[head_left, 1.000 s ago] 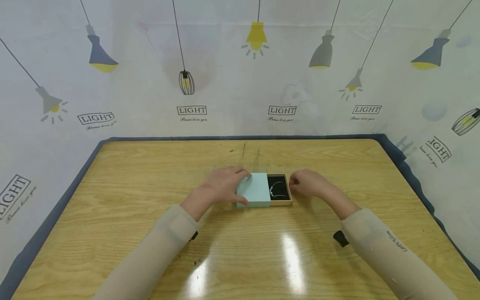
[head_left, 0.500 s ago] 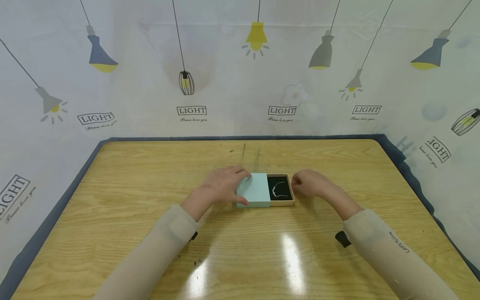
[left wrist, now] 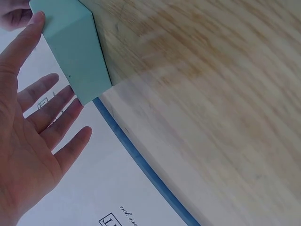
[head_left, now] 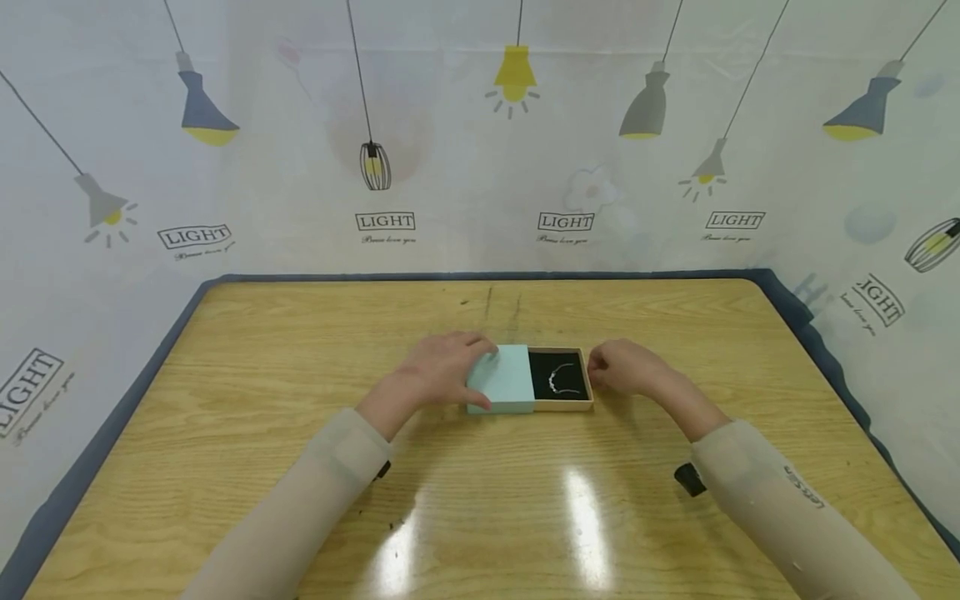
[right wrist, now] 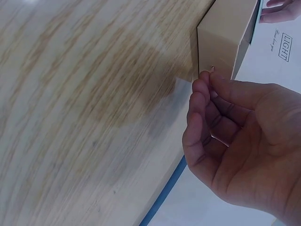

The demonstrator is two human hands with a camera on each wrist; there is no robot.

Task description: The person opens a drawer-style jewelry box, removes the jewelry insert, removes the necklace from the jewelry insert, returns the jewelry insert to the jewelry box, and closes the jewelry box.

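"Since you have the better spot, what are the two hands doing on that tabletop (head_left: 480, 508)?"

"The left hand (head_left: 441, 367) has the blue-green cover (head_left: 507, 379). Its grip is wide, thumb on the near side and fingers on the far side, with the cover between them. The right hand (head_left: 626, 367) is at the right end. Its grip is tiny: the thumb and a fingertip pinch what looks like a little tab (right wrist: 213, 69) on the inner tray (head_left: 566, 406)."

"And where is the tray?"

"It sits about midway between left and right, partly out of the cover on the right. It has a black pad (head_left: 541, 367) in it, and a thin, shiny chain (head_left: 553, 380) lies on that in a curve."

"How would you slide it out well?"

"I'd pull straight to the right, flat and slow. If the pull leans near or far, the tray might get stuck. I'd hold the cover softly too, because a hard squeeze could bend its sides in and make them rub."

"Is that tab strong?"

"I can't tell. It looks small, so a big tug might rip it or make it slip. With plenty of tray showing, holding the tray's sides seems safer. A smooth pull should be kind to the chain, too. I can't see if it's tied down."
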